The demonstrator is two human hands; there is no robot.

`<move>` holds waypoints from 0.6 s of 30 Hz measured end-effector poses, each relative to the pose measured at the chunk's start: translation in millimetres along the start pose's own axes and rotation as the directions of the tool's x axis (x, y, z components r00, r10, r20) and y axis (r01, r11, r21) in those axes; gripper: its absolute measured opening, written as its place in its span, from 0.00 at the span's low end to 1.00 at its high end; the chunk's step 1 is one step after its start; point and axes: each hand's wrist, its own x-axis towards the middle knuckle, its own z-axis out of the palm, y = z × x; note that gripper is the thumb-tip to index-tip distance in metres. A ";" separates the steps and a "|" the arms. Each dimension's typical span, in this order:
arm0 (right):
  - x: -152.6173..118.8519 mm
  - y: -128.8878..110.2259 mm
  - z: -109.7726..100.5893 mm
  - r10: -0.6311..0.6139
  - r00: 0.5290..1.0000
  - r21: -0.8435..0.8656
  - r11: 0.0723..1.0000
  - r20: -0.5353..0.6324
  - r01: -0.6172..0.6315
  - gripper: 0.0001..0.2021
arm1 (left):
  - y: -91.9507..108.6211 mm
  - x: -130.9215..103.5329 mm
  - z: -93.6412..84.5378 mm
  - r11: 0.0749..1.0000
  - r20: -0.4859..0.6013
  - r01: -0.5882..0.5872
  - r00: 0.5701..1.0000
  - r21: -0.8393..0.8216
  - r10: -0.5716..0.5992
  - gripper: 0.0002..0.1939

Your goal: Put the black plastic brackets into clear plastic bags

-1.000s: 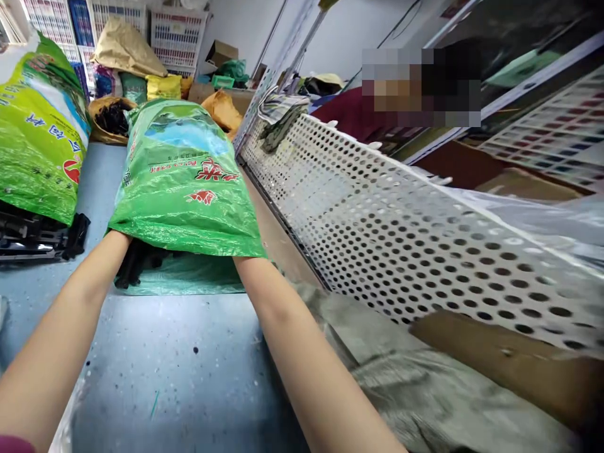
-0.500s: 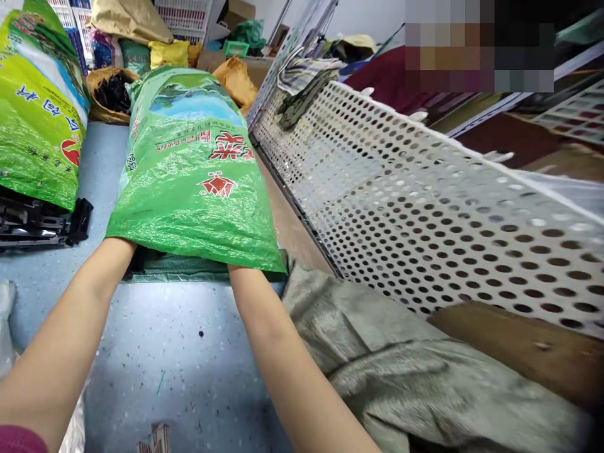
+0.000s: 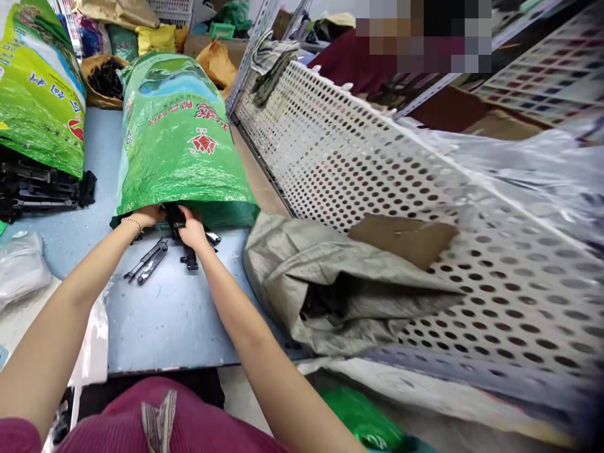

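A green printed woven sack (image 3: 174, 163) lies on the blue table, its mouth facing me. My right hand (image 3: 192, 229) is at the mouth, closed around black plastic parts (image 3: 175, 217). Beside it my left hand (image 3: 150, 216), with a beaded bracelet at the wrist, is closed against the same bunch; its fingertips are partly hidden by the parts and the sack's edge. Long narrow black parts (image 3: 148, 259) lie loose on the table just in front of the sack. Another black part (image 3: 189, 258) sticks out below my right hand.
At left a yellow-green sack (image 3: 42, 94) has black parts (image 3: 38, 185) spilling from it. A grey woven sack (image 3: 283, 270) lies open at right, against a white perforated panel (image 3: 330, 145). Clear plastic bags (image 3: 21, 267) lie at left. Beyond the panel is another person.
Both hands, formerly inside the green sack up to the forearms, have come back to its mouth with black parts. Several parts now lie on the table. The view has shifted.
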 end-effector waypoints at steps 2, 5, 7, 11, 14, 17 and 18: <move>-14.9 -3.8 -5.8 -0.076 0.997 0.034 0.997 0.029 0.075 0.35 | 2.5 -16.9 -6.5 1.000 0.012 -0.004 1.000 0.029 0.003 0.30; -38.1 -3.5 -17.3 -0.133 0.991 0.047 0.990 0.019 0.132 0.38 | 9.5 -53.0 -13.4 0.996 -0.019 0.000 1.000 0.090 0.002 0.30; -57.8 -0.3 -24.4 -0.136 0.991 0.047 0.990 -0.005 0.136 0.39 | 18.0 -86.6 -10.7 0.991 -0.074 0.026 0.997 0.135 -0.016 0.29; -102.9 1.8 -30.3 -0.098 0.995 0.067 0.993 -0.020 0.099 0.31 | 36.8 -160.0 13.1 0.983 -0.063 0.126 0.991 0.132 -0.119 0.35; -133.0 -11.5 -30.8 -0.047 0.998 0.095 0.994 -0.030 0.050 0.28 | 46.1 -198.5 29.0 0.963 0.033 0.257 0.965 0.077 -0.260 0.34; -160.3 -40.0 -33.8 -0.010 0.998 0.251 0.968 -0.063 0.026 0.27 | 60.4 -224.1 32.0 0.940 0.008 0.334 0.943 -0.069 -0.334 0.27; -169.4 -51.8 -34.9 -0.017 1.000 0.335 0.942 -0.020 0.023 0.29 | 67.9 -232.3 31.4 0.933 -0.024 0.331 0.941 -0.139 -0.337 0.27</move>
